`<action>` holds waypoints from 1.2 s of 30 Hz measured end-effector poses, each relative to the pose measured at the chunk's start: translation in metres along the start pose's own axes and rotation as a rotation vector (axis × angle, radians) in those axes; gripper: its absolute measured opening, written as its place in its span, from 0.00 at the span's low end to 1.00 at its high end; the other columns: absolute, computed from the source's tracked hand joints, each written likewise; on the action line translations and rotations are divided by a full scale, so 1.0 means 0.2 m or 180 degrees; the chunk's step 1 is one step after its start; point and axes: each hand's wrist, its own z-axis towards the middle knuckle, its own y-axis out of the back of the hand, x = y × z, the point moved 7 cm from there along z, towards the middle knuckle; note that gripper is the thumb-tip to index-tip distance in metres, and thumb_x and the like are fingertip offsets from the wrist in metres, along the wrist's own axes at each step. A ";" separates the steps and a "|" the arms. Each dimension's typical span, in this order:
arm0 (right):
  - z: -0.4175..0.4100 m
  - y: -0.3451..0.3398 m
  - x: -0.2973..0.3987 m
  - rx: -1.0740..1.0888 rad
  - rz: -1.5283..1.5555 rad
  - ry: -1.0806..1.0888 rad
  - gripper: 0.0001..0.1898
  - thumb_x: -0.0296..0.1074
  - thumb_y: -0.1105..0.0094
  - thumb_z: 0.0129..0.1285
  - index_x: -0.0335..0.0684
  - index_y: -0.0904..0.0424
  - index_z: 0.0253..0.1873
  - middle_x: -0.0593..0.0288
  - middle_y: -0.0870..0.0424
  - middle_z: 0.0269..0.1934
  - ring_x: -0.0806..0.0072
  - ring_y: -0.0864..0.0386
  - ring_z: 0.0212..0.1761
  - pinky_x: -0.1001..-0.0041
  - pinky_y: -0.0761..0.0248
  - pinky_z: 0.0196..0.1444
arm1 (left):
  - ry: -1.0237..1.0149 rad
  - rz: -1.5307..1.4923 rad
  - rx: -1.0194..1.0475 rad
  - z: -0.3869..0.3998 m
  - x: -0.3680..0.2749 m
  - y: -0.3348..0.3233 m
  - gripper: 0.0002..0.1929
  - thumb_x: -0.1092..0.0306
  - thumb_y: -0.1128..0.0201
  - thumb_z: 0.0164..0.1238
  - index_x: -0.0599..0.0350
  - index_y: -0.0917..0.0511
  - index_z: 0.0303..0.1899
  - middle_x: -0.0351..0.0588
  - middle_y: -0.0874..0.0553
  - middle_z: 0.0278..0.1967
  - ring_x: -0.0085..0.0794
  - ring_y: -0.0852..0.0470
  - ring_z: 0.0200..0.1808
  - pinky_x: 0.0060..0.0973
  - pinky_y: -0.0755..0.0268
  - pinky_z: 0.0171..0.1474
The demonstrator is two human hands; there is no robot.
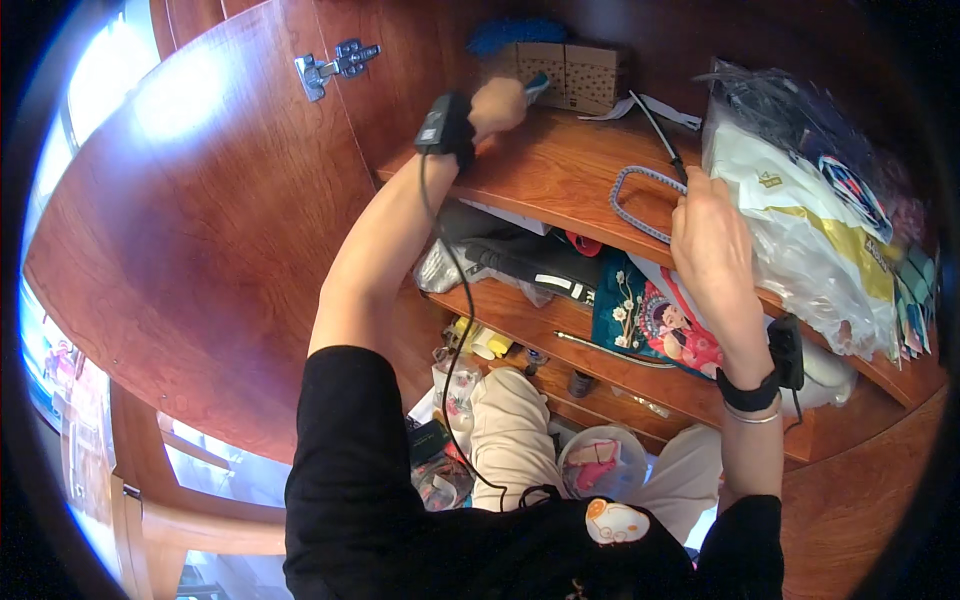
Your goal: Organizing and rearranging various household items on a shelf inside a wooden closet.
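Note:
My left hand [499, 106] is curled and blurred above the top shelf of a wooden cabinet. A small teal-and-white item [537, 86] sticks out from its far side; what it is cannot be made out. A patterned brown cardboard box [574, 73] stands just beyond. My right hand [714, 236] grips a grey braided loop [626, 210] over the edge of the top shelf [555, 176]. From the same hand a thin rod [656, 129] with a black end runs up and away; whether it joins the loop is hidden by the fingers.
Clear plastic bags of goods [795, 202] bulge at the right. An open cabinet door [202, 247] curves along the left. The shelf below holds dark folded fabric [517, 255] and a teal embroidered cloth [622, 300]. Low down stands a translucent bucket [637, 457]. A cable [461, 277] hangs from my left wrist.

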 end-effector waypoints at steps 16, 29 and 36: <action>0.21 -0.21 -0.09 0.0150 -0.0847 -0.0255 0.09 0.23 0.53 0.61 0.25 0.27 0.43 0.36 0.19 0.36 0.50 0.15 0.37 0.58 0.21 0.38 | 0.0285 -0.5703 0.0406 -0.54 -0.37 0.37 0.16 0.73 0.51 0.68 0.77 0.32 0.52 0.65 0.22 0.50 0.49 0.19 0.49 0.47 0.22 0.51; 0.16 -0.18 0.00 0.0108 -0.0223 0.0211 0.28 0.28 0.40 0.57 0.17 0.37 0.59 0.28 0.28 0.52 0.44 0.26 0.55 0.58 0.30 0.57 | 0.0118 -0.5786 0.0457 -0.60 -0.50 0.33 0.13 0.73 0.51 0.68 0.73 0.28 0.48 0.59 0.18 0.44 0.43 0.16 0.42 0.40 0.19 0.45; 0.08 0.02 0.27 -0.0725 -0.0209 0.1159 0.34 0.27 0.36 0.51 0.34 0.37 0.65 0.45 0.34 0.62 0.50 0.33 0.63 0.62 0.35 0.64 | -0.0224 -0.6059 0.0363 -0.66 -0.56 0.43 0.14 0.71 0.52 0.68 0.71 0.27 0.50 0.53 0.18 0.42 0.35 0.17 0.41 0.35 0.21 0.46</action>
